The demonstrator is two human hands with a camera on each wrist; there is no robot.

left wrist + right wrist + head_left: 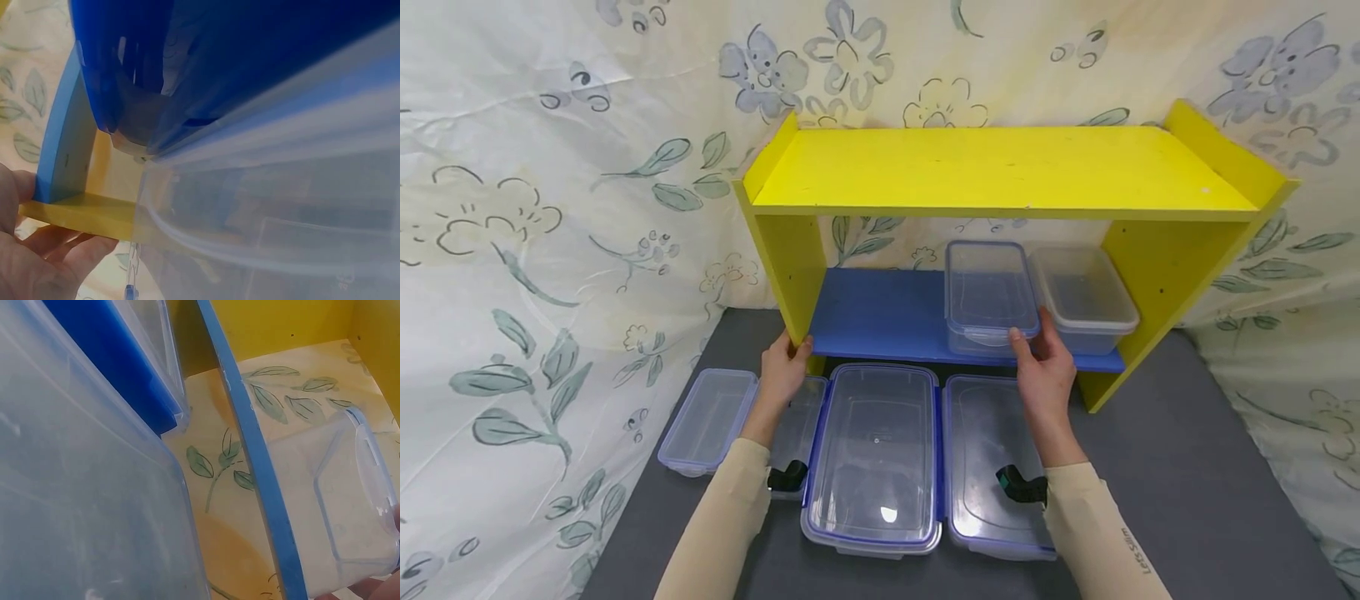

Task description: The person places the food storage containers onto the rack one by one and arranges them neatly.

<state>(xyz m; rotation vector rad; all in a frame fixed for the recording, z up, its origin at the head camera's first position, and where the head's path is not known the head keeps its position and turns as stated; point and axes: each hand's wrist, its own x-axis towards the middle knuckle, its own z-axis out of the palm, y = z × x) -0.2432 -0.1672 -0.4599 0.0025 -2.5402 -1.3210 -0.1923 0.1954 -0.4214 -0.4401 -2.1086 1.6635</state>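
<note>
My left hand [781, 372] grips the front edge of the yellow side panel [784, 287] of a small shelf unit, thumb on one face and fingers on the other. On the blue shelf board [880, 312], a clear lidded food container [988, 287] stands right of the middle. My right hand [1049, 383] holds this container by its front right corner, thumb at the front of the lid and fingers along the right side. Close by on its right, against the right panel, is a second container [1086, 287] with a whitish lid. The right wrist view shows the held container [331, 494] over the blue board's edge [259, 456].
In front of the unit on the dark table [1195, 483] lie a large blue-rimmed container [880, 450], another large one [988, 450] to its right, a partly covered one [801, 417] and a smaller one [711, 417] at left. The yellow top board [1000, 171] overhangs the shelf.
</note>
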